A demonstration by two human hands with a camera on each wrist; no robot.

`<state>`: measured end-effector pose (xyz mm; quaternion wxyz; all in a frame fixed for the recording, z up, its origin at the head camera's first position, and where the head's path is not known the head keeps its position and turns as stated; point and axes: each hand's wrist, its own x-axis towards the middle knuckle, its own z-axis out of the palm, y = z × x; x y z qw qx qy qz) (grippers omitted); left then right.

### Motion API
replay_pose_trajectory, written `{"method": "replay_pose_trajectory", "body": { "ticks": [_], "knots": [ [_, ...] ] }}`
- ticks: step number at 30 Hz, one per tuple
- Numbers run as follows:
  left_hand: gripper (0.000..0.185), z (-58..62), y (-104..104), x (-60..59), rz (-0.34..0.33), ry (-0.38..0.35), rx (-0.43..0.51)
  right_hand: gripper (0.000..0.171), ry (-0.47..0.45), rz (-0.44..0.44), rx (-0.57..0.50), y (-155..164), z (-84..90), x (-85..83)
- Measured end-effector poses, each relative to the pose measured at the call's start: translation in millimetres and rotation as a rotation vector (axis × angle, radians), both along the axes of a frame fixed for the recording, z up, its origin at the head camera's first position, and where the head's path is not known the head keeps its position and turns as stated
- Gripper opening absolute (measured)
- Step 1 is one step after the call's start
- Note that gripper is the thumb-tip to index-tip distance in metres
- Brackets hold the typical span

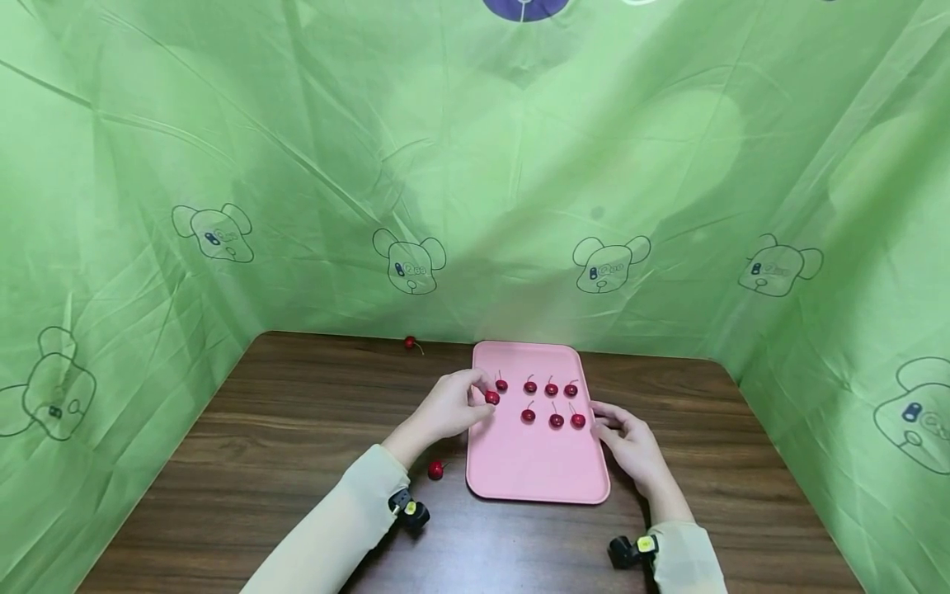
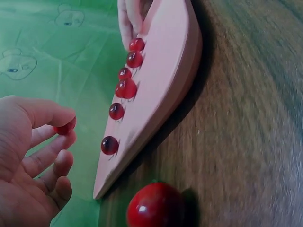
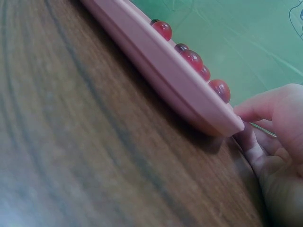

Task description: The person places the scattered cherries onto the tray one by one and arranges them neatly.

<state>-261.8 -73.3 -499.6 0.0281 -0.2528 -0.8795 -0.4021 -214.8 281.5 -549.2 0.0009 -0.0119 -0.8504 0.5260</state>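
My left hand [image 1: 449, 404] pinches a red cherry [image 1: 492, 398] between thumb and fingertips, over the left side of a pink tray [image 1: 534, 474]. In the left wrist view this cherry [image 2: 65, 127] shows between the fingertips, its other fingers loosely bent. On the tray, several dark red cherries with stems stand in two rows; the back row's leftmost cherry [image 1: 501, 385] lies close to the held one. The front row has three, with one cherry [image 1: 577, 421] near the right rim. There my right hand [image 1: 631, 441] holds the tray's edge between thumb and fingers.
A loose cherry [image 1: 435, 469] lies on the brown wooden table [image 1: 297, 462] left of the tray, near my left wrist. Another cherry [image 1: 410, 341] sits at the table's back edge. Green curtain [image 1: 512, 206] with bear drawings hangs behind and along both sides.
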Motion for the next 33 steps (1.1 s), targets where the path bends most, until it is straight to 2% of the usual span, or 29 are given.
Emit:
{"method": "replay_pose_trajectory", "body": {
  "ticks": [4,14,21,33],
  "knots": [
    [0.020,-0.7,5.8,1.3,0.000,0.003,0.003,0.041,-0.012,-0.006,-0.006,-0.3,0.9,-0.4],
    [0.020,-10.7,13.2,0.9,-0.024,-0.063,0.001,0.041,-0.010,-0.009,0.001,0.3,-1.0,-0.3],
    [0.018,-16.0,17.7,0.3,-0.013,-0.089,-0.018,0.041,-0.005,-0.006,0.000,1.0,-3.4,-1.1],
    [0.017,-22.2,23.9,-1.5,0.002,-0.091,-0.068,0.039,0.013,-0.009,-0.007,1.7,-4.7,-3.1]
  ]
}}
